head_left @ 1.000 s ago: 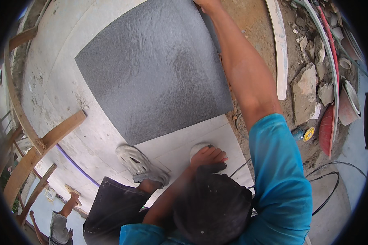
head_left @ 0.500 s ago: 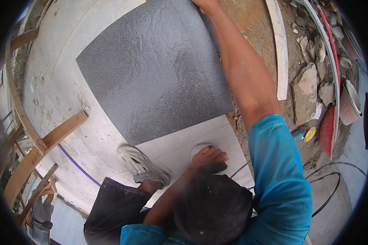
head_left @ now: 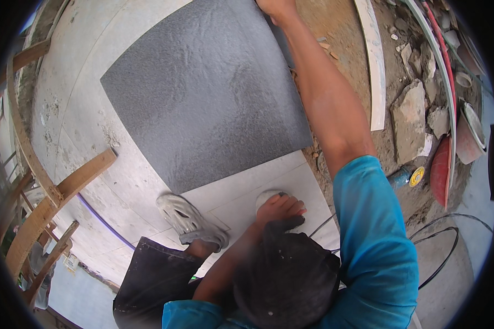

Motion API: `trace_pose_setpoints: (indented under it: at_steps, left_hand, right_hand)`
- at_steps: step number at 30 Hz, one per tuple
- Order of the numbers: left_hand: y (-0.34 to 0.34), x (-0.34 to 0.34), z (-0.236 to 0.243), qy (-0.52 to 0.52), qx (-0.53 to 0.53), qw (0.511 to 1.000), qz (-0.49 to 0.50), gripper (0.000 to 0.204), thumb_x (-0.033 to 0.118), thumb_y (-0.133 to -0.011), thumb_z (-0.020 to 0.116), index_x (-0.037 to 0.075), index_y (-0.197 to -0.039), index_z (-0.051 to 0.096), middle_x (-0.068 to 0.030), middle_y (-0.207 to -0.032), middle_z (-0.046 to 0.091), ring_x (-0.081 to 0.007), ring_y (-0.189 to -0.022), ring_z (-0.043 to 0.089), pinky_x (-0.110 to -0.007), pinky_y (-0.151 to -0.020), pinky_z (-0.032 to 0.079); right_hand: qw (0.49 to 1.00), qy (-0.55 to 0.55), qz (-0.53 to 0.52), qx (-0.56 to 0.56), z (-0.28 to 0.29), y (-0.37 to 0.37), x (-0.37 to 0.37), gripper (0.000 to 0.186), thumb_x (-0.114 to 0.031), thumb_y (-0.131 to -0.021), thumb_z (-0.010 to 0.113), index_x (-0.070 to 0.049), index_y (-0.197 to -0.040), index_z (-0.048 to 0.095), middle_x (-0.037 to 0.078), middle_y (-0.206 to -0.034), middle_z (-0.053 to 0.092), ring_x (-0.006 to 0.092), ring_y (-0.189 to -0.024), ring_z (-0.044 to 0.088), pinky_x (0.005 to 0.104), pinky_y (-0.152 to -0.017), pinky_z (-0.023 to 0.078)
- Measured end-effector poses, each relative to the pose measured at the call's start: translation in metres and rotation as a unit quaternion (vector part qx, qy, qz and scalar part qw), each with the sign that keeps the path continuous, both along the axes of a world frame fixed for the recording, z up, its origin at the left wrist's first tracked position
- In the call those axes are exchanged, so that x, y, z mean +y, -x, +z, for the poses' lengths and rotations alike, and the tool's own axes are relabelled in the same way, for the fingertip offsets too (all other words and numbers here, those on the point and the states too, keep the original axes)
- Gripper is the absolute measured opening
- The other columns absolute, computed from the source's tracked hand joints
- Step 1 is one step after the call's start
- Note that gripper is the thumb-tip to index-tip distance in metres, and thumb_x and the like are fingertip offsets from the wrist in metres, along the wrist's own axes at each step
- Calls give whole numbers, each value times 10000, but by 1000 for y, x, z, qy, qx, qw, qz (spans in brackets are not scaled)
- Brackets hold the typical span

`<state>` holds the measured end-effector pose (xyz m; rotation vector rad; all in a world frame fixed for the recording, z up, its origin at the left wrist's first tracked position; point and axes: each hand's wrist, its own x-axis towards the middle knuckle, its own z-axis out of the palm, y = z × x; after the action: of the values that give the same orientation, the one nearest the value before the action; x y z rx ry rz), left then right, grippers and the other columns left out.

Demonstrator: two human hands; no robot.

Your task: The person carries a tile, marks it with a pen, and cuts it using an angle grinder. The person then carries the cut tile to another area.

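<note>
at the far left, curved by the lens, a rough timber frame [head_left: 34, 233] stands over the pale tiled floor [head_left: 82, 129], one beam end pointing toward the middle. a purple line [head_left: 101, 222] runs from beneath it down to the dark trouser leg [head_left: 148, 279]. between that beam end and the slab's left edge lies a broad stretch of pale tile, the widest room on this side. next comes a grey clog [head_left: 184, 219], its toe just beside the slab's lowest corner.

the dark grey slab [head_left: 208, 98] fills the upper middle, lying over the pale tiles, its far edge cut by the frame. its near edge runs slantwise, with a narrow band of tile between it and the feet; its right edge borders a strip of brown dirt [head_left: 335, 30]. below, the left hand [head_left: 280, 209] has its fingers curled, above the pale toe of the other shoe [head_left: 264, 198] and beside the black cap [head_left: 285, 279]. the right hand [head_left: 278, 8] reaches along to the slab's right edge at the top; with its fingers cropped and the left palm hidden, whether either hand grips anything cannot be told.

past the blue sleeve [head_left: 376, 214], a whitish board [head_left: 374, 71] bounds the dirt, then broken rubble [head_left: 409, 123], a yellow disc [head_left: 416, 176], black cables [head_left: 453, 244] and a reddish bucket [head_left: 467, 140] crowd the right side.
</note>
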<state>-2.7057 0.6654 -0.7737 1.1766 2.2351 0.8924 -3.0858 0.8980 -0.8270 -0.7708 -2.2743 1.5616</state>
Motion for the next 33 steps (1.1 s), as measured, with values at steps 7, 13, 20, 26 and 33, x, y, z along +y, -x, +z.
trace_pose_setpoints:
  at_steps: [7,13,20,26,33]
  left_hand:
    - [-4,1,-4,-2,3,1000,-3,125,310,-858,623,187,-855,598,56,-780,529,-105,-749,525,-278,-664,366]
    - [-5,-1,-2,15,-16,1000,-10,126,314,-862,613,191,-842,596,49,-768,522,-110,-742,521,-283,-661,368]
    - [-6,-1,-2,24,-7,1000,-11,115,316,-853,622,202,-849,620,54,-772,525,-115,-748,522,-287,-659,371]
    - [-7,-1,-2,18,-3,1000,-12,144,275,-775,678,165,-868,671,33,-800,592,-169,-793,574,-319,-715,429]
    - [-6,1,-1,10,-19,1000,14,135,277,-771,682,163,-842,663,15,-783,578,-171,-766,571,-315,-708,428]
  right_hand:
    - [1000,9,-22,-14,-1,-20,4,257,-198,-839,588,9,-987,626,169,-809,682,282,-768,668,388,-696,498]
    - [998,56,-4,1,-1,-40,1,229,-170,-855,584,25,-971,615,137,-784,677,228,-723,653,355,-670,493]
    - [995,102,5,21,-7,-63,1,229,-193,-880,584,16,-969,611,112,-777,671,197,-708,636,330,-654,484]
    - [995,95,-8,-18,0,-92,-1,231,-227,-899,570,-21,-996,611,80,-765,661,168,-713,626,307,-659,479]
    - [996,75,0,-49,4,-124,-2,227,-225,-901,580,-13,-979,597,68,-755,655,147,-702,620,302,-655,484]
